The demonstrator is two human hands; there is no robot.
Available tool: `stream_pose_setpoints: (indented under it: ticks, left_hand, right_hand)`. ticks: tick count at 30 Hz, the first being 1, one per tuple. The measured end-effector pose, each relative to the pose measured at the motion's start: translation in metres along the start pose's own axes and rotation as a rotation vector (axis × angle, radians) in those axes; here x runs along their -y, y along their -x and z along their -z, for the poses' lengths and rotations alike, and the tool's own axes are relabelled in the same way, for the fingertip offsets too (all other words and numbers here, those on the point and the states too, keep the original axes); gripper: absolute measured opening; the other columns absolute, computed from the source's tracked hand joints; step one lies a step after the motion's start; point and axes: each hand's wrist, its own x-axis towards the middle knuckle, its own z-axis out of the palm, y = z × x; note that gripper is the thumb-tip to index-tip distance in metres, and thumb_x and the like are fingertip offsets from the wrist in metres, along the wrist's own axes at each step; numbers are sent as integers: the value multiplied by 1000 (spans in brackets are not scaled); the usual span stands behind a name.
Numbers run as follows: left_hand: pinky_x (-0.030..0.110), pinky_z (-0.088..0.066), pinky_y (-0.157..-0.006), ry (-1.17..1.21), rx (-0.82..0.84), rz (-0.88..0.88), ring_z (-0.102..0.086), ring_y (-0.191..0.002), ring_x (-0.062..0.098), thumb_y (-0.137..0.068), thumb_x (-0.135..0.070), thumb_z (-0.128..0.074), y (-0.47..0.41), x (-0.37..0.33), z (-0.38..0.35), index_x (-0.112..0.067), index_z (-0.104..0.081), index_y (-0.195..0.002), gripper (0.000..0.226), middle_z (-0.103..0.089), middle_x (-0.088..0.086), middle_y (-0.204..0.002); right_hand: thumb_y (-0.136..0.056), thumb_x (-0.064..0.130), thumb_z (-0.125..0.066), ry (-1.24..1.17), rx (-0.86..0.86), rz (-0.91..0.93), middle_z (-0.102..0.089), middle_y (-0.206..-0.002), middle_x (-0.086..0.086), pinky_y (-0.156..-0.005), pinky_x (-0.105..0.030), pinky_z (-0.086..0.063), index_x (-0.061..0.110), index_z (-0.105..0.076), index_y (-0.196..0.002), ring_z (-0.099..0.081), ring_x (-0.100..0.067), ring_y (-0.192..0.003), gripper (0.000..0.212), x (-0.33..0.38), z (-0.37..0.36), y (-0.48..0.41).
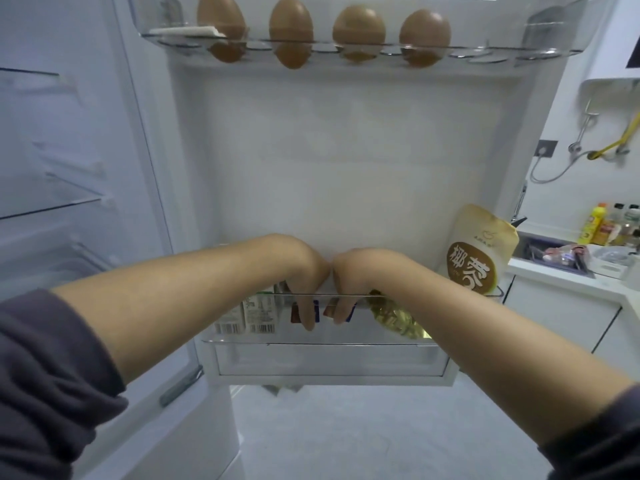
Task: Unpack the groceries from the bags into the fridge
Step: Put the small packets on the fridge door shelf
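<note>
Far left: fridge interior (69, 140), glass shelves (48, 206) visible, blurry. Fridge door (346, 150) open, facing the camera. Top door tray (485, 51) holds four brown eggs (291, 32) in a row, upright.

Lower door bin (311, 342), left end: white cartons (246, 317) with barcodes, standing. Just right of them is a red-and-blue pack (295, 314) inside the bin, behind the rail (391, 296), mostly hidden by the hands.

Left hand (304, 271) reaches over the rail, fingers (307, 318) pointing down into the bin and curled on the pack. Right hand (349, 278) touches the left at the knuckles, fingers (341, 313) bent down and gripping the same pack. Thumbs not visible. Both forearms bare, dark grey sleeves pushed up.

Right of the hands: a yellow-gold packet (394, 318) lying tilted in the bin. Right end of the bin: a cream pouch (479, 251) with a brown round label, upright, leaning slightly.

Far right, past the door: white desk (561, 277) with a sink and bottles (595, 228), one of them yellow.
</note>
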Motion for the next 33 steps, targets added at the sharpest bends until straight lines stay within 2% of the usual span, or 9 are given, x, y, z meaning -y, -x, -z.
stream_pose_setpoints:
  ticks: [3,6,8,13,15,18,23,29,33]
  left_hand:
    - [35,-51,-94,-44,10,89,-65,-100,17,-77,-46,-79,-7,-3,-5,-29,-69,-96,27,-71,-10,-107]
    - [30,-51,-84,-45,3,111,-65,-94,13,-79,-43,-77,-12,2,-5,-30,-71,-97,23,-72,-14,-100]
    - [27,-48,-77,-40,-18,105,-63,-87,11,-79,-42,-78,-13,5,-5,-34,-68,-90,17,-70,-17,-94]
    - [24,-36,-55,-91,-136,109,-55,-74,13,-78,-45,-77,-14,4,-7,-34,-66,-107,33,-53,-21,-75]
    - [24,-37,-58,-94,-153,113,-53,-74,13,-79,-46,-75,-15,4,-7,-34,-65,-107,32,-50,-23,-74]
    - [25,-41,-71,-67,-149,121,-54,-78,15,-80,-43,-75,-17,3,-8,-32,-66,-109,32,-52,-21,-74]
    - [26,-39,-72,-23,-174,127,-54,-85,15,-81,-38,-77,-16,3,-9,-30,-67,-114,36,-56,-15,-82]
    - [29,-47,-86,0,-151,110,-61,-103,21,-81,-34,-77,-11,1,-7,-27,-66,-119,40,-67,-6,-110]
    - [26,-46,-72,1,-168,146,-59,-84,18,-77,-40,-80,-8,-1,-4,-30,-68,-106,32,-60,-11,-84]
  right_hand:
    - [-73,32,-85,36,-33,5,-60,-55,22,-56,-22,-42,36,-69,-62,-56,-5,-63,20,1,-1,-1]
    - [-75,27,-84,52,-20,15,-56,-44,25,-52,-19,-37,50,-63,-45,-53,-1,-61,43,1,1,0]
    - [-74,25,-84,58,-56,0,-56,-48,21,-51,-20,-35,41,-63,-44,-52,-2,-60,40,0,-1,-4]
    - [-73,28,-84,70,-138,18,-56,-74,5,-61,-25,-37,23,-69,-91,-54,-21,-78,24,2,-3,-1]
    - [-74,28,-83,65,-163,19,-59,-83,2,-62,-24,-37,20,-72,-105,-54,-21,-81,33,1,-3,1]
    - [-76,26,-82,51,-167,10,-60,-90,0,-68,-25,-38,19,-70,-111,-54,-21,-83,38,0,-4,0]
    - [-73,25,-84,18,-189,-12,-60,-89,-1,-69,-26,-40,17,-71,-107,-56,-22,-82,37,0,-5,-2]
    - [-72,27,-85,10,-210,-23,-61,-88,0,-68,-26,-40,19,-71,-105,-56,-21,-81,37,-1,-7,-1]
    - [-72,30,-85,14,-198,-26,-65,-95,-1,-65,-25,-40,20,-68,-99,-56,-21,-81,33,-1,-5,3]
